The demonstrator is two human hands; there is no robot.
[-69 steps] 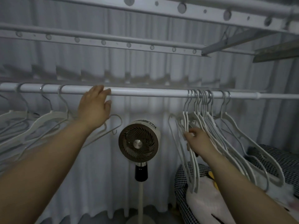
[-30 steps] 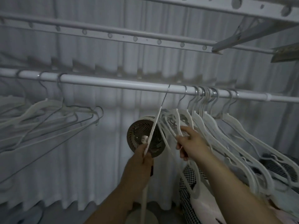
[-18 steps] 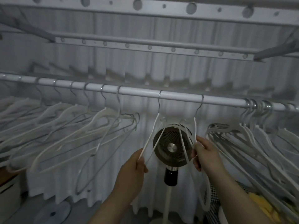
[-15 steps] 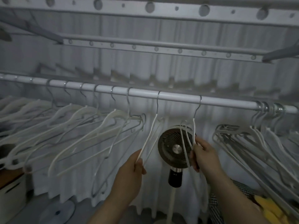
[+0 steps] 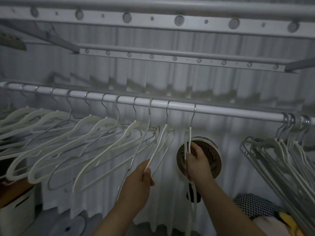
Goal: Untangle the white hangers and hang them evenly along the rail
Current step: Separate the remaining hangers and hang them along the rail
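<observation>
A white rail (image 5: 230, 112) runs across the view, sloping down to the right. Several white hangers (image 5: 88, 142) hang spread out along its left half. My left hand (image 5: 141, 178) pinches the lower arm of one white hanger (image 5: 160, 143) whose hook sits on the rail. To its right, my right hand (image 5: 196, 160) grips another white hanger (image 5: 189, 135) that hangs edge-on from the rail. A tight bunch of hangers (image 5: 279, 154) crowds the rail's far right end.
A round fan (image 5: 213, 150) on a stand is behind my right hand. White curtains cover the back wall. Drying-rack bars (image 5: 170, 57) run overhead. A box (image 5: 15, 206) sits low left, and checkered and yellow fabric (image 5: 259, 206) lies low right.
The view has swung left, showing more spread hangers. Both hands have slid their two hangers left along the rail, away from the right bunch, and still hold them.
</observation>
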